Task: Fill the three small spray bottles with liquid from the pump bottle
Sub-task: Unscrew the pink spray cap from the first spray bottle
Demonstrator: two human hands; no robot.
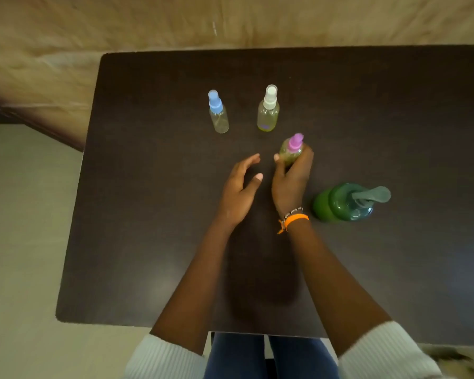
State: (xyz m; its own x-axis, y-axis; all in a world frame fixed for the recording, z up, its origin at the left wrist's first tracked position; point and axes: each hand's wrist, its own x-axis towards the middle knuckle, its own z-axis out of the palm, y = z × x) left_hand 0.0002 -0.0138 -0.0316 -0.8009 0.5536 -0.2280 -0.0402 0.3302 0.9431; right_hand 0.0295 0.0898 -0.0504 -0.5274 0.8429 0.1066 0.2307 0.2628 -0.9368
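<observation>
Three small clear spray bottles stand on the dark table (pixel 148 242). The blue-capped bottle (pixel 218 112) is at the back left and looks nearly without liquid. The white-capped bottle (pixel 268 109) beside it shows greenish liquid at its base. My right hand (pixel 292 179) grips the pink-capped bottle (pixel 292 149), which holds greenish liquid and stands upright. My left hand (pixel 240 191) hovers just left of it, fingers spread and holding nothing. The green pump bottle (pixel 345 202) stands to the right of my right wrist, its spout pointing right.
The table's left edge and front edge are in view, with pale floor to the left. My knees show below the front edge. A tan surface lies beyond the table's far edge.
</observation>
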